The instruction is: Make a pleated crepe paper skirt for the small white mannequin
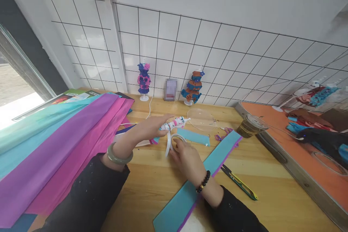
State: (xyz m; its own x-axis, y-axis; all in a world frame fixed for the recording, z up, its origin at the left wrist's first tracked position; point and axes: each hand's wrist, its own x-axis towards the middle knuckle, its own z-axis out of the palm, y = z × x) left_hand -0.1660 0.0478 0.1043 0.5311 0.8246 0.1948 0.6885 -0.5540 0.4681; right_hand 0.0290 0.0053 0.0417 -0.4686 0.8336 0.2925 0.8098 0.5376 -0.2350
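My left hand (150,128) is closed round a small white mannequin stand (179,121) with pink and blue bits on it. The stand lies tilted, its thin tip pointing right. Between my hands, a roll of white tape (176,141) is gripped by my right hand (190,157). A loose strip of the tape hangs down beside the roll, near the mannequin. Beneath my right wrist runs a long blue paper strip (176,208) with a purple edge. Behind the roll lies a shorter blue paper piece (197,137).
Yellow-and-black thread snips (240,183) lie on the right of the wooden table. Purple, pink and teal sheets (67,145) are stacked at left. Two dressed mannequins (144,79) stand by the tiled wall. A lidded cup (251,126) stands near an orange board (304,152).
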